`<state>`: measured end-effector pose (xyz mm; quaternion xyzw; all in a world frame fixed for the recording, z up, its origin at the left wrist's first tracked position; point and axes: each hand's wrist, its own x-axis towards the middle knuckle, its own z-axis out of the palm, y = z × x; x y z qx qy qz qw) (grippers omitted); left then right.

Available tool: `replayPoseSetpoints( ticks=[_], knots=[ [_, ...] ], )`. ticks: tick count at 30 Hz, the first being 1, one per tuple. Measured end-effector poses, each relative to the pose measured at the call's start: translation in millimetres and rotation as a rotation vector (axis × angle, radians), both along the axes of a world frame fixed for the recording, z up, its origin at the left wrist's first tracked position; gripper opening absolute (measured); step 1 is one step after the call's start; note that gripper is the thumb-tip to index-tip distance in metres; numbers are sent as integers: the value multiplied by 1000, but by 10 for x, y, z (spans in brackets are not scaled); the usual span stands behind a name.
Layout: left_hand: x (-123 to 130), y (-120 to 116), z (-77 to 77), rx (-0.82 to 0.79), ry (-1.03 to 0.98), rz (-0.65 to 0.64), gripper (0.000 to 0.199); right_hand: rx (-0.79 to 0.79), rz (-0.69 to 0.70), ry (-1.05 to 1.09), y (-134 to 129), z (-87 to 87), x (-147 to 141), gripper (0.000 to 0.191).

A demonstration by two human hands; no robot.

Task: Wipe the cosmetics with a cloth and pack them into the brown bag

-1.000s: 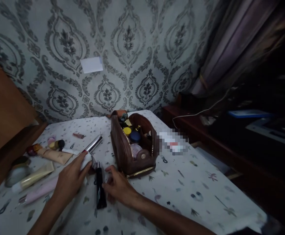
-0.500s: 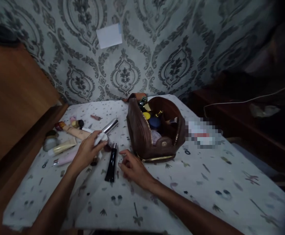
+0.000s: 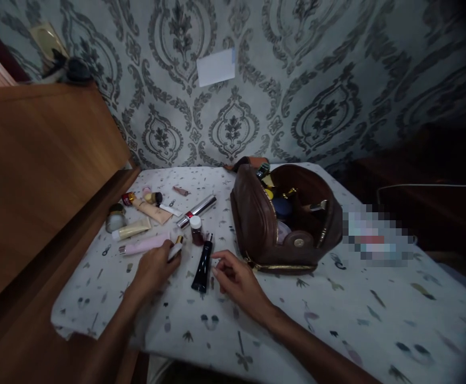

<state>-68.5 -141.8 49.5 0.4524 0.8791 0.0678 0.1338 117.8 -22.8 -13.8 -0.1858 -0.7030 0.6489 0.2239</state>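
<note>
My left hand [image 3: 155, 266] is closed on a small gold-capped bottle [image 3: 174, 249] with a whitish body, just above the cloth. My fingers hide part of it. Right behind stands a small dark-brown bottle with a white cap [image 3: 196, 230]. A glossy black tube [image 3: 203, 266] with a thin tip lies between my two hands. My right hand [image 3: 236, 280] rests beside it, holding nothing, index finger and thumb apart. A silver tube [image 3: 197, 210] lies farther back. To the left lie a pink tube [image 3: 143, 244], a cream tube [image 3: 135, 230] and a beige tube [image 3: 151, 211].
An unzipped brown bag [image 3: 252, 224] with cosmetics and a brush [image 3: 316, 206] inside stands right of centre. A grey jar [image 3: 115, 218] sits at the left near a wooden panel [image 3: 49, 149]. A blurred-out item [image 3: 377, 240] lies at right. Patterned wallpaper rises behind.
My left hand has let go of the white-capped brown bottle, moved nearer to me and closed on the gold-capped one. My right hand stays by the black tube. The view has shifted left.
</note>
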Motion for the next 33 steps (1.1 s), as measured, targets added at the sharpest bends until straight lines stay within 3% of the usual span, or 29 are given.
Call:
replayPoseSetpoints(
  ticks=[5,8,11,14,18,26,30,33],
  knots=[
    [85,-202,128,249,-414,-216,22,-171,53,43,-18,39,-4,49],
    [276,-197,232,234,-444,-354,17,-257,73,73,-8,58,-28,57],
    [417,-130,277,229,-417,-421,17,-272,80,83,20,83,-32,51],
    [435,-87,236,337,-505,-356,20,-307,19,110,47,130,-4,47],
    [425,-91,103,552,-670,-152,37,-343,-71,185,49,194,36,45],
    [623,-40,-139,599,-682,-63,43,-267,17,196,8,249,81,41],
    [588,-40,-123,520,-784,64,52,-254,83,205,10,240,100,42],
    [572,-46,-74,394,-976,-23,56,-231,145,218,15,237,111,41]
  ],
)
